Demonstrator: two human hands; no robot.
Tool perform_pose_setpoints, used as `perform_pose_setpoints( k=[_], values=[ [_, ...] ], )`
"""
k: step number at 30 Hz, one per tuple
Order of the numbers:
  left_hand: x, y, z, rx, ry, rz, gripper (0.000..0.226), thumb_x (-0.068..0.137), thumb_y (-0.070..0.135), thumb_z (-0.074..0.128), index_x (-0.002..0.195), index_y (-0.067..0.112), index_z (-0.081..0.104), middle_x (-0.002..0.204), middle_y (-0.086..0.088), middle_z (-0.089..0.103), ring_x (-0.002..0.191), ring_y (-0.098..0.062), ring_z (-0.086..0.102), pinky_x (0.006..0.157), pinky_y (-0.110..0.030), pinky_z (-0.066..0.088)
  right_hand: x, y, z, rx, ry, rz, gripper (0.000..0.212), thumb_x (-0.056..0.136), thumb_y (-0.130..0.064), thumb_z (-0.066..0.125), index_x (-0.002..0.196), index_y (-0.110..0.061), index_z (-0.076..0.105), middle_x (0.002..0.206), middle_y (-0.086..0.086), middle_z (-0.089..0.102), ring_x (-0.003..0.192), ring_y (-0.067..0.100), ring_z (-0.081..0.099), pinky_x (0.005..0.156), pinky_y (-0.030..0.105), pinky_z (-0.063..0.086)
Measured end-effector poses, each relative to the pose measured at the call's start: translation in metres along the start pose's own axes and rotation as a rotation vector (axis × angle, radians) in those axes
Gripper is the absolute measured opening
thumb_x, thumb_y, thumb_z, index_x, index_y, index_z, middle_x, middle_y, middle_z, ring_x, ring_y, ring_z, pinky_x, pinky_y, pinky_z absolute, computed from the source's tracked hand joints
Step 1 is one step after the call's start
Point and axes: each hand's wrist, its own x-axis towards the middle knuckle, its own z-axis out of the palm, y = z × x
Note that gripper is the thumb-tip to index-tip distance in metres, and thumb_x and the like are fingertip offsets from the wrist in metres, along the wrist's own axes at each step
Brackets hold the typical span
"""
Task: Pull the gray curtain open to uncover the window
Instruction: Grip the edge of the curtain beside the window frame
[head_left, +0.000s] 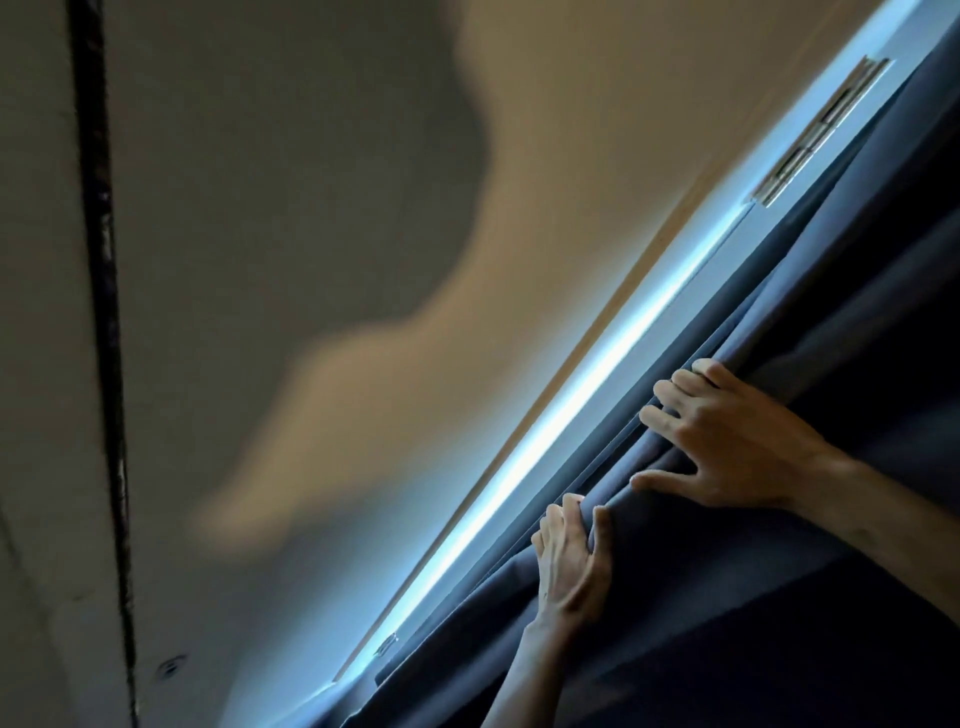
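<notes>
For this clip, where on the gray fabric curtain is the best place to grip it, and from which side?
Grip the gray fabric curtain at its bunched leading edge beside the bright window strip, from the room side. The folds there gather for pinching, where the left hand and right hand already sit.

the curtain (753, 597) fills the lower right, both hands on its left edge, right hand (727, 441) above left hand (569, 561), window strip (545, 431) just left, wall (285, 260) beyond.
</notes>
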Motion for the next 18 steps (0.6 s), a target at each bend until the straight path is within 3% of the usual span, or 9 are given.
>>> perform_pose_setpoints(
  k=[5, 18],
  values=[
    [0.001, -0.001, 0.006, 0.032, 0.096, -0.017, 0.051, 0.089, 0.071, 0.001, 0.093, 0.034, 0.037, 0.09, 0.004, 0.045, 0.086, -0.016, 0.043, 0.091, -0.036, 0.036, 0.003, -0.005, 0.005, -0.067, -0.013, 0.05, 0.061, 0.093, -0.071, 0.036, 0.081, -0.015, 0.056, 0.083, 0.01, 0.054, 0.085, 0.032, 0.05, 0.096, 0.046, 0.04],
    [-0.013, 0.004, 0.033, 0.1, 0.206, -0.066, 0.052, 0.092, 0.067, 0.004, 0.091, 0.029, 0.04, 0.091, 0.002, 0.052, 0.09, -0.019, 0.047, 0.092, -0.041, 0.037, -0.022, -0.007, 0.008, -0.212, 0.019, 0.046, 0.054, 0.092, -0.065, 0.047, 0.087, -0.012, 0.056, 0.085, 0.011, 0.055, 0.084, 0.031, 0.05, 0.097, 0.044, 0.036]
  ],
)
